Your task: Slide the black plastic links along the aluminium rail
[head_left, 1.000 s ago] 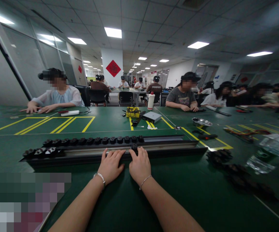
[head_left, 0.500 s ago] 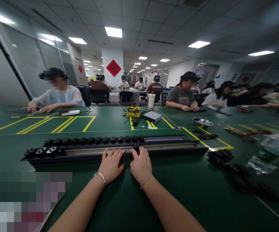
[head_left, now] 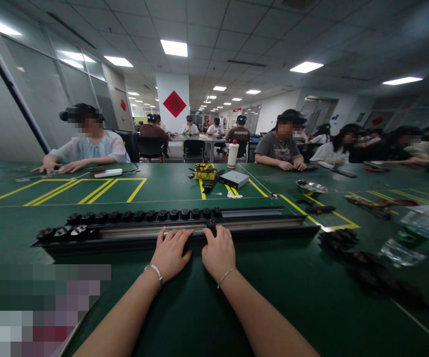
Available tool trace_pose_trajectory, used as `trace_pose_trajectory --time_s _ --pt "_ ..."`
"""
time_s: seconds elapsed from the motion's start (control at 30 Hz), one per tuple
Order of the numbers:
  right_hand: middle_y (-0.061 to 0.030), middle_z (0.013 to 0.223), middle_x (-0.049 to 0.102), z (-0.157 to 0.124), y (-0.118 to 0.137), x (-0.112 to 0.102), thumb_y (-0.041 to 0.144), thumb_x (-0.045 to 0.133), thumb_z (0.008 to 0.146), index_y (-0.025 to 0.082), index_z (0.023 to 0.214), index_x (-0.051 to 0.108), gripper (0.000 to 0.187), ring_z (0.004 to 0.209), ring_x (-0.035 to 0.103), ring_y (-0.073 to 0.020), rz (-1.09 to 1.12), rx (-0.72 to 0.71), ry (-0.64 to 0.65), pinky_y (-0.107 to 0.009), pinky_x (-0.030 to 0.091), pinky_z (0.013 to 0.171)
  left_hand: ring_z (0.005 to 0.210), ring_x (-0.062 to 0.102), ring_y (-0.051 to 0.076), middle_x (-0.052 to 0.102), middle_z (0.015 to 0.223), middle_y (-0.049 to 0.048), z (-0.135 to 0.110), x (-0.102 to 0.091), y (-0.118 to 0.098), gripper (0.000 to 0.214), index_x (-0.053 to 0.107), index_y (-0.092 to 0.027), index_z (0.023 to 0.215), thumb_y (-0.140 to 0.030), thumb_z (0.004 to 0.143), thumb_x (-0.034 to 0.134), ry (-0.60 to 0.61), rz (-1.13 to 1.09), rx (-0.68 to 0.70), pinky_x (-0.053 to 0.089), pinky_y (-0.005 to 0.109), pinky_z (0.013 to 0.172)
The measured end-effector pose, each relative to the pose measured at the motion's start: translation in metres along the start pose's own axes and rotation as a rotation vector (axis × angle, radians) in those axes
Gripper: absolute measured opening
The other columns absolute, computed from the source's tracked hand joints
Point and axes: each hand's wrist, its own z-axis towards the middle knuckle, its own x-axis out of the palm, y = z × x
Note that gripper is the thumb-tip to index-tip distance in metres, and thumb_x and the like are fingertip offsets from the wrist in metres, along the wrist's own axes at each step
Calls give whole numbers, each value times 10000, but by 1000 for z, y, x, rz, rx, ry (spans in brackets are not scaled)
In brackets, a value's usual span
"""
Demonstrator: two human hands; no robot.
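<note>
A long black rail [head_left: 274, 226] with a pale metallic channel lies across the table in front of me. My left hand [head_left: 170, 252] rests on its front edge, fingers stretched out and holding nothing. Just to the right, my right hand [head_left: 219, 253] has thumb and fingers closed about a small black socket-like module [head_left: 210, 224] sitting at the channel. Several similar modules [head_left: 61, 232], some with white tops, sit at the rail's left end. Behind it, a second black rail [head_left: 253, 213] carries a row of black modules [head_left: 139, 215] along its left and middle.
Loose black modules [head_left: 366, 265] lie at the right, near a clear plastic package [head_left: 403, 248]. Farther back are a metal bowl [head_left: 311, 187], a grey box [head_left: 234, 179], a yellow box with cables [head_left: 204, 171] and a white bottle [head_left: 233, 154]. Other people sit across the table.
My right hand has shifted very slightly to the right, with the small module still at its fingertips. My left hand stays in place on the rail.
</note>
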Motion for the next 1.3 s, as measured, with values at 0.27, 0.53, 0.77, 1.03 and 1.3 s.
trace_pose_trajectory --time_s 0.27,0.53,0.77,1.03,1.3 --pt "-101 1140 473 0 0 -1 163 508 705 248 1119 554 425 1127 382 -233 -9 -7 -5 -381 201 1015 1087 475 215 569 1189 3 0 1 1 494 435 -302 1223 -312 733 499 8 -8 -5 83 492 1060" --pt "-101 1155 465 0 0 -3 162 493 710 251 1117 542 420 1133 371 -221 -7 3 9 -377 187 1018 1094 471 215 567 1193 6 0 0 0 490 430 -305 1225 -324 739 494 5 2 -4 81 492 1059" --pt "-97 1146 474 1 2 -8 168 485 720 261 1116 538 411 1149 364 -226 -1 24 48 -420 150 1026 1095 473 217 570 1189 9 0 -1 -1 485 430 -307 1225 -312 742 484 10 -1 -7 78 495 1060" --pt "-95 1106 482 2 0 -8 177 479 726 261 1103 540 391 1109 384 -223 -21 23 40 -403 177 1009 1095 474 214 570 1187 2 0 -2 -2 492 429 -307 1226 -312 738 493 6 -2 -5 81 487 1065" --pt "-93 1086 484 2 0 -9 173 489 723 257 1082 552 374 1104 385 -220 -6 27 35 -405 169 1011 1090 472 215 569 1191 3 0 -1 -1 491 426 -302 1229 -309 742 488 12 -5 -6 74 493 1062"
